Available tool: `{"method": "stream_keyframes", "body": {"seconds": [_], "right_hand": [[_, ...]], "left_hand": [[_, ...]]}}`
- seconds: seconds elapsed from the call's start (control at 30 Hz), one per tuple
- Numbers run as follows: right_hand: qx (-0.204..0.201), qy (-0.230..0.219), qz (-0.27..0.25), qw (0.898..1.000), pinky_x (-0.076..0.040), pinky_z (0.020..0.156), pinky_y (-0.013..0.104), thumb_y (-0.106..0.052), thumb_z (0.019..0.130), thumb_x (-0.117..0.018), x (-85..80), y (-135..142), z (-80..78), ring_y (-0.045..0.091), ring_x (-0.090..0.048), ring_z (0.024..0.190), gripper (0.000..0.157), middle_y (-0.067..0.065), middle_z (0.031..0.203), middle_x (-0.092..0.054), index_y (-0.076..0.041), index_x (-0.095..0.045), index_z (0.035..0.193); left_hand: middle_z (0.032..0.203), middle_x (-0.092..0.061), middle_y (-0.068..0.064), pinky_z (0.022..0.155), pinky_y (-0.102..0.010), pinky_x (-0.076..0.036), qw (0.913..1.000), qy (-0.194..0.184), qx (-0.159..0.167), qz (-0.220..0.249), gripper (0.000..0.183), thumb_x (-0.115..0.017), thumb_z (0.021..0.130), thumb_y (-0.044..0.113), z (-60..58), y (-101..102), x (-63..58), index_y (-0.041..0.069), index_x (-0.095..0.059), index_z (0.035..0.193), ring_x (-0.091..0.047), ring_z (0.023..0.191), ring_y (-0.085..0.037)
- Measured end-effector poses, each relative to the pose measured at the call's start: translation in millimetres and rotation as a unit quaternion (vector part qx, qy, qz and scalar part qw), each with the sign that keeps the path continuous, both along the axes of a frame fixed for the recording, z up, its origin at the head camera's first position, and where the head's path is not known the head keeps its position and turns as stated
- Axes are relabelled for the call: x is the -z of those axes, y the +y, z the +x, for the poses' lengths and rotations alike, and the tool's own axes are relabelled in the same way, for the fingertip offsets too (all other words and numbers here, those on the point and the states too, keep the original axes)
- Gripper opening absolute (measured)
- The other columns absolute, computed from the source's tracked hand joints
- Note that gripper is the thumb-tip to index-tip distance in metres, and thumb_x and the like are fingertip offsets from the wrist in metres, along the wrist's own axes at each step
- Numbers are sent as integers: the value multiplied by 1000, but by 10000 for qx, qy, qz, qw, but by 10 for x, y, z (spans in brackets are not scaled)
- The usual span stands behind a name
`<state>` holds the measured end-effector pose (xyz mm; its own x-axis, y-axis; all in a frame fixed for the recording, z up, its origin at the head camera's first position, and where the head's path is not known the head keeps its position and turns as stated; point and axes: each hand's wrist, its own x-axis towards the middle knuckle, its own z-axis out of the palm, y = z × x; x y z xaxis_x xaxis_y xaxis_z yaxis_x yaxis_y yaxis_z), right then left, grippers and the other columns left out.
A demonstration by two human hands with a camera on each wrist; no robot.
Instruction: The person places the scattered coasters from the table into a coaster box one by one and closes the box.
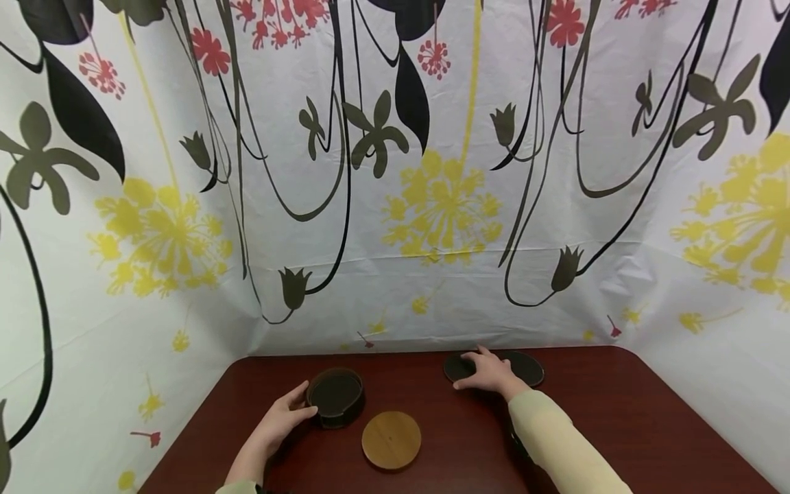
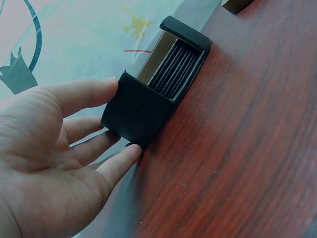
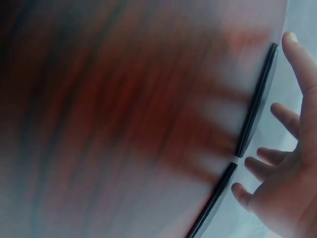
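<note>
A round black coaster holder [image 1: 336, 398] stands on the left side of the table, with a stack of thin black coasters [image 2: 176, 69] showing through its notch. My left hand [image 1: 280, 420] grips its left side, thumb in front and fingers around the outer wall. At the far right of the table lie two flat black coasters side by side, the left coaster [image 1: 455, 368] and the right coaster [image 1: 527, 368]. Over them hovers my right hand [image 1: 489, 374], fingers spread and apart from the coasters in the right wrist view.
A round wooden disc [image 1: 391, 440] lies on the dark red table [image 1: 426, 391] between the two hands, just right of the holder. Behind the table's back edge hangs a white flower-patterned sheet [image 1: 370, 226], which also covers both sides.
</note>
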<state>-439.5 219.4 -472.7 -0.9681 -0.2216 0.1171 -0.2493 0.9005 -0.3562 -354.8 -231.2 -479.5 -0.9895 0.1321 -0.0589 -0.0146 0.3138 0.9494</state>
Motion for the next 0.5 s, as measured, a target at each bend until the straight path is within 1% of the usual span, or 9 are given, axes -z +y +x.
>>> {"method": "stream_keyframes", "body": {"seconds": [0.13,0.23,0.33,0.5], "right_hand": [[-4,-221,58,9997,-19,83,69,-64,59,-67,9,-1,-13,40,-33,120,82,23,137,-27,-19,-51,125],[-10,-320,115,9994,-18,83,70,-63,59,-67,17,-1,-25,39,-30,122,81,22,136,-31,-19,-51,125],[2,-319,171,9993,-19,82,70,-63,59,-67,24,-4,-35,37,-32,121,80,19,133,-36,-19,-51,125],[26,-259,237,9994,-23,80,68,-62,59,-68,26,-25,-42,35,-38,115,77,14,128,-43,-22,-53,122]], "left_hand": [[138,-25,-25,88,-45,-39,10000,-6,3,67,75,-66,80,26,-2,12,-9,9,-25,140,-27,123,-40],[138,-25,-24,88,-45,-39,9999,12,-3,103,74,-66,79,25,4,19,-13,9,-26,140,-27,123,-40],[138,-25,-24,88,-46,-39,9999,15,-3,125,74,-66,80,25,10,22,-15,9,-26,140,-27,123,-40],[138,-25,-25,88,-46,-39,9999,-1,2,146,74,-66,80,25,9,17,-10,9,-26,140,-27,123,-40]]}}
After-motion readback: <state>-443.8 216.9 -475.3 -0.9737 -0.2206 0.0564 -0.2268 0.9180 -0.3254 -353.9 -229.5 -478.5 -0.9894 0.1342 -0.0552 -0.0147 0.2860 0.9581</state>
